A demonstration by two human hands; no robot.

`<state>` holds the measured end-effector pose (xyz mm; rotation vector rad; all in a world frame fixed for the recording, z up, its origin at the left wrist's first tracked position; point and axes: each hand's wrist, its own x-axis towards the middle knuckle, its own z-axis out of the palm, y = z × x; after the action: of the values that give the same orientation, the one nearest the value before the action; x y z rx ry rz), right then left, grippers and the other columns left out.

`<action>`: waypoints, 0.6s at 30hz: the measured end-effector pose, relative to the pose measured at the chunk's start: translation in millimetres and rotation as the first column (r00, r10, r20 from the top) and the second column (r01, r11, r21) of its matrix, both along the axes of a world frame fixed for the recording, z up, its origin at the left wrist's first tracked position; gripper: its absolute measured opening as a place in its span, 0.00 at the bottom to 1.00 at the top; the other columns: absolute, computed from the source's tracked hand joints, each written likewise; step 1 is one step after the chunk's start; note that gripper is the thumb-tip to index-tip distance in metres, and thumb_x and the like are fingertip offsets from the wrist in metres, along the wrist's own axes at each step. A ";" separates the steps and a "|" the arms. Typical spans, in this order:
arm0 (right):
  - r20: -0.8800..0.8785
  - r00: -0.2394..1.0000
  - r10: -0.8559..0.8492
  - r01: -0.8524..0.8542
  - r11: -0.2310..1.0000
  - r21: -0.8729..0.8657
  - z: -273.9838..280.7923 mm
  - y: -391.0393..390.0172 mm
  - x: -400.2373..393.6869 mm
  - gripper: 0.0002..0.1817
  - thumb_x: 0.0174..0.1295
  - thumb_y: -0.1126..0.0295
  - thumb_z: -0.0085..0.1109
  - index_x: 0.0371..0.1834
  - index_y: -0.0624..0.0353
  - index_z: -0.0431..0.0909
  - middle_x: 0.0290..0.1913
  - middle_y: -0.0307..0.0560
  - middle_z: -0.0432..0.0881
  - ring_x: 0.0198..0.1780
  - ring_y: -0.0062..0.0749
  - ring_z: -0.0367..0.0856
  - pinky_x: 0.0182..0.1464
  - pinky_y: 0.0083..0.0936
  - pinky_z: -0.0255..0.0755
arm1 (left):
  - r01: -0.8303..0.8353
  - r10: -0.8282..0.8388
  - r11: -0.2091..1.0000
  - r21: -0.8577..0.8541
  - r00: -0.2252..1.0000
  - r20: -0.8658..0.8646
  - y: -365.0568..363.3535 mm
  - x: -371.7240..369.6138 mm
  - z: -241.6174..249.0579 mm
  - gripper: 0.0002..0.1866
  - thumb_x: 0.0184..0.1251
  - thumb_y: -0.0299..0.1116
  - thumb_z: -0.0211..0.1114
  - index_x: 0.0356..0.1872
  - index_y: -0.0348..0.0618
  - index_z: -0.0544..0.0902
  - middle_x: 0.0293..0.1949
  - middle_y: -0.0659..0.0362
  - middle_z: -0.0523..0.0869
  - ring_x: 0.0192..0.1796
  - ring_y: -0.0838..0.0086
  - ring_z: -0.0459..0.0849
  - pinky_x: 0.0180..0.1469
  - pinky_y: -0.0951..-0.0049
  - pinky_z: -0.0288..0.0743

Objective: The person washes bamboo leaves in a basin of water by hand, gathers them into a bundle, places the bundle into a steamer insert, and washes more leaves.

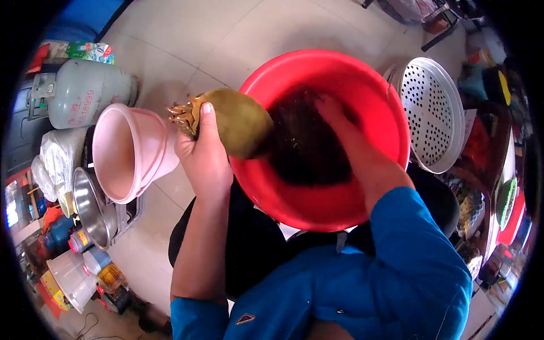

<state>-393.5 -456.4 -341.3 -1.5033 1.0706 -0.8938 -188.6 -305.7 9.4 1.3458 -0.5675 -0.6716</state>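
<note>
Two hands show in the head view: the left hand [204, 153] clasps a greenish-brown gourd-like thing [241, 124] near its ragged end, over the red basin's edge [306, 208], perhaps so drips land inside; the right hand [334, 116] reaches into dark contents [303, 153], its grip impossible to tell.

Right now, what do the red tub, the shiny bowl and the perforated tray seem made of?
Red tub: probably plastic, smooth and semi-glossy, with even color and soft highlights.
Shiny bowl: likely stainless steel, polished, with bright mirror-like reflections.
Perforated tray: pale and fairly matte, with round holes; thin aluminium perhaps, though plastic can't be ruled out.
</note>
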 end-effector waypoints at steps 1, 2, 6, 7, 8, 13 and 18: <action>-0.063 0.994 0.091 -0.084 0.991 0.108 44.3 -3.5 -1.2 0.20 0.59 0.62 0.53 0.52 0.61 0.74 0.49 0.52 0.78 0.54 0.40 0.74 0.58 0.33 0.63 | -0.008 0.008 1.000 0.009 1.000 0.001 -0.3 -1.5 0.8 0.09 0.66 0.30 0.56 0.39 0.33 0.77 0.35 0.60 0.81 0.35 0.81 0.78 0.39 0.79 0.73; -0.116 0.975 0.191 -0.162 0.962 0.220 93.1 -5.1 -0.5 0.20 0.60 0.62 0.54 0.51 0.62 0.75 0.47 0.51 0.79 0.51 0.37 0.75 0.57 0.32 0.65 | -0.018 0.018 1.000 0.017 1.000 0.002 0.4 -2.5 2.0 0.08 0.66 0.30 0.56 0.38 0.34 0.77 0.35 0.61 0.81 0.35 0.81 0.78 0.39 0.79 0.73; 0.105 0.873 0.477 -0.468 0.755 0.460 240.9 -1.9 5.4 0.20 0.61 0.58 0.53 0.49 0.64 0.75 0.42 0.47 0.81 0.46 0.29 0.77 0.53 0.28 0.68 | -0.025 0.025 0.999 -0.035 1.000 -0.005 -0.2 -3.8 0.1 0.08 0.66 0.29 0.56 0.37 0.34 0.78 0.34 0.61 0.81 0.35 0.81 0.78 0.39 0.80 0.73; 0.052 0.740 0.670 -0.637 0.675 0.372 274.6 3.4 11.7 0.21 0.62 0.57 0.53 0.49 0.64 0.75 0.41 0.45 0.81 0.44 0.26 0.76 0.51 0.27 0.69 | -0.006 0.006 0.998 -0.058 1.000 0.008 -1.2 -4.6 -2.0 0.08 0.66 0.30 0.56 0.37 0.34 0.78 0.34 0.61 0.81 0.35 0.81 0.78 0.39 0.80 0.73; -0.022 0.574 0.819 -0.779 0.554 0.294 300.6 9.9 18.7 0.22 0.62 0.57 0.52 0.48 0.65 0.75 0.40 0.44 0.81 0.43 0.24 0.76 0.50 0.25 0.70 | 0.019 -0.018 0.997 -0.079 1.000 0.021 -1.0 -6.9 -2.9 0.08 0.66 0.30 0.56 0.37 0.34 0.78 0.34 0.60 0.81 0.35 0.81 0.78 0.40 0.80 0.73; 0.141 0.614 0.777 -0.781 0.572 0.250 309.6 29.1 74.8 0.19 0.63 0.58 0.52 0.45 0.65 0.76 0.38 0.42 0.81 0.40 0.24 0.77 0.46 0.25 0.71 | 0.050 -0.064 0.992 -0.113 0.991 -0.115 -0.6 -10.6 1.2 0.09 0.65 0.30 0.57 0.38 0.34 0.78 0.34 0.60 0.81 0.36 0.79 0.78 0.41 0.78 0.72; 0.322 0.631 0.706 -0.774 0.600 0.201 302.7 34.7 95.4 0.20 0.62 0.56 0.53 0.43 0.63 0.76 0.35 0.43 0.81 0.38 0.25 0.77 0.45 0.26 0.71 | 0.115 -0.110 0.993 0.013 0.898 0.427 5.4 -4.5 -10.5 0.10 0.64 0.29 0.58 0.42 0.34 0.76 0.38 0.58 0.81 0.38 0.76 0.79 0.44 0.76 0.72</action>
<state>-298.0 -421.7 -38.6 -1.3450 0.3075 -0.2351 -193.2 -300.3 -1.1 1.4650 -1.0078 -0.4614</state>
